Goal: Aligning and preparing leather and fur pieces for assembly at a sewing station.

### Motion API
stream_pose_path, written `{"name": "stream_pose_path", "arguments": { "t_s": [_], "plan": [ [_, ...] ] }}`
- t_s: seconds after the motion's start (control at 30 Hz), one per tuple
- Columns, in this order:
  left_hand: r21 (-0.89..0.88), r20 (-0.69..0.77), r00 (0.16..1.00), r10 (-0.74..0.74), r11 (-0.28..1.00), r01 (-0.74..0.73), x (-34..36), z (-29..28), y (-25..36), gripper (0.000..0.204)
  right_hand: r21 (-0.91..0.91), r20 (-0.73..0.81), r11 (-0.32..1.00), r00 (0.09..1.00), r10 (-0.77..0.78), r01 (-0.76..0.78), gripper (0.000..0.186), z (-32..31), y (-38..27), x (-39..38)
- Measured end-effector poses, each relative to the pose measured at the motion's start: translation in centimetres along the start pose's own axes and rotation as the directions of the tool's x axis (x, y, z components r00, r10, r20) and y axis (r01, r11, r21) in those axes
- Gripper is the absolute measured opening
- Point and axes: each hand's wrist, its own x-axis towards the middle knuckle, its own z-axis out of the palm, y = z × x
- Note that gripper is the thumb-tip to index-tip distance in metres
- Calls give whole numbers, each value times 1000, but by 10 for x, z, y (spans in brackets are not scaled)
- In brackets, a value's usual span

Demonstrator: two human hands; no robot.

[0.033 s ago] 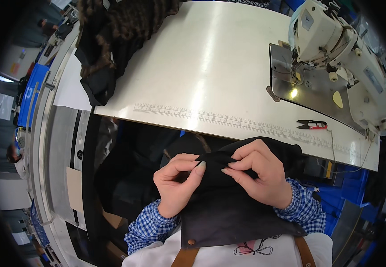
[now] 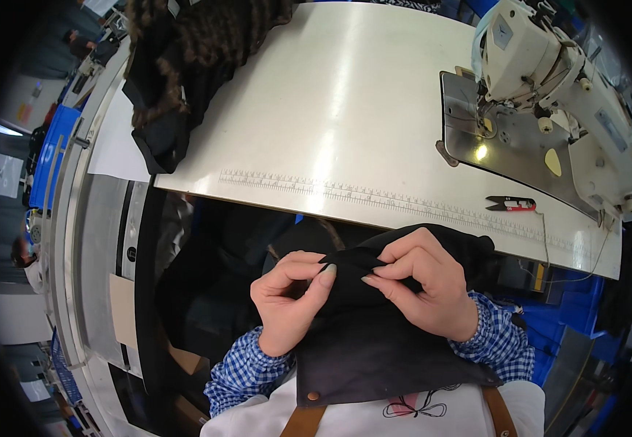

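Between my two hands a piece of black fabric (image 2: 356, 280) is held up just in front of the table edge, above my lap. My left hand (image 2: 287, 295) pinches it with thumb and index finger. A short way to the right, my right hand (image 2: 425, 284) pinches the same fabric between thumb and fingers, so a fold of it runs across the gap. Part of the cloth drapes toward the right, against the front of the table, and its lower part merges with my dark apron (image 2: 396, 371).
A white sewing table (image 2: 374, 109) with a printed ruler strip lies ahead. A sewing machine (image 2: 534, 65) stands at its right, with black-and-red thread snips (image 2: 511, 205) in front. Dark garments with brown fur (image 2: 177, 80) are heaped at the far left. Blue bins (image 2: 574, 298) sit at lower right.
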Motion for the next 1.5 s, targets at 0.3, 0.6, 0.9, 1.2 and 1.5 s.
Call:
{"name": "stream_pose_path", "arguments": {
  "t_s": [0.3, 0.6, 0.9, 1.2, 1.5],
  "plan": [
    [93, 88, 996, 16, 995, -24, 20, -5, 21, 26, 208, 74, 970, 991, 111, -124, 20, -3, 2, 3],
    [485, 609, 744, -277, 872, -72, 66, -8, 60, 44, 374, 172, 871, 947, 273, -319, 46, -3, 0, 3],
    [534, 635, 628, -449, 843, 63, 77, -11, 62, 34, 315, 105, 937, 987, 121, -149, 60, -1, 4, -1],
    [487, 549, 715, -433, 861, 147, 70, -5, 68, 28, 223, 24, 972, 998, 63, -67, 59, 0, 1, -2],
    [534, 583, 678, -447, 840, 94, 75, -3, 72, 26, 174, 1, 984, 999, 32, -32, 60, -1, 1, -2]
  ]
}}
